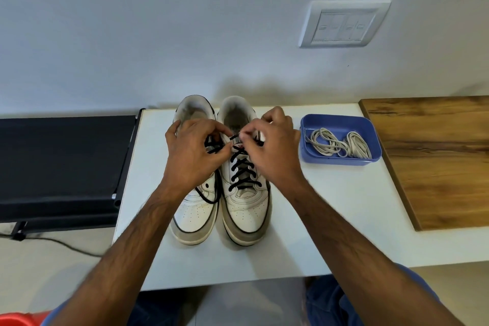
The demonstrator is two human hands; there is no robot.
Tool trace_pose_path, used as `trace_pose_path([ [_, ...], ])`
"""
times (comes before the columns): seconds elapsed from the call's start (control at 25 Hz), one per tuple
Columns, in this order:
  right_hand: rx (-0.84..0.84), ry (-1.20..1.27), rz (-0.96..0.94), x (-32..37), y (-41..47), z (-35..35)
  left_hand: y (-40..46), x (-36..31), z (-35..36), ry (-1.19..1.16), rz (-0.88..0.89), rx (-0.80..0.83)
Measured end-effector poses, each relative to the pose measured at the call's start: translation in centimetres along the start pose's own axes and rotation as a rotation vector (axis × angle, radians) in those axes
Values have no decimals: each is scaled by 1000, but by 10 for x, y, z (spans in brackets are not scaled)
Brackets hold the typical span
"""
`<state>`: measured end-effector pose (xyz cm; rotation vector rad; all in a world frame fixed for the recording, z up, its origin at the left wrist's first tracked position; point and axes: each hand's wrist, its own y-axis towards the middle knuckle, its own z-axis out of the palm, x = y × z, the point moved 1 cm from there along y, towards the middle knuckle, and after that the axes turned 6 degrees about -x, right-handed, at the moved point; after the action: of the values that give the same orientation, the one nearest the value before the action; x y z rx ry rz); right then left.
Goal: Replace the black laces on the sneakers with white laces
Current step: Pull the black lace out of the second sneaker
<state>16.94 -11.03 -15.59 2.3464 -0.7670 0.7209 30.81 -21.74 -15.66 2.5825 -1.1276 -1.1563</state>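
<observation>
Both forearms reach over the sneakers (222,180).
My left hand (190,156) and right hand (272,145) pinch the black lace (242,167), unthreading; next eyelet follows.

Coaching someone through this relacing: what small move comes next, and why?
Probably draw the black lace out of the right sneaker's top eyelets: both hands, left hand and right hand, pinch it there, and lower crossings remain threaded.

It looked like a room in a home — a plain painted wall (158,34) carried a switch plate (344,24) at one o'clock, and a white table (330,219) stood against it, a wooden board (436,161) at three o'clock.
</observation>
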Motion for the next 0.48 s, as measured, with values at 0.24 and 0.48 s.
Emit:
trace_pose_path([
  [0.24, -271, 691, 549, -28, 16, -41, 2, 2, 0, 28, -3, -4],
  [0.48, -101, 146, 5, -8, 6, -19, 1, 3, 2, 7, -11, -29],
])
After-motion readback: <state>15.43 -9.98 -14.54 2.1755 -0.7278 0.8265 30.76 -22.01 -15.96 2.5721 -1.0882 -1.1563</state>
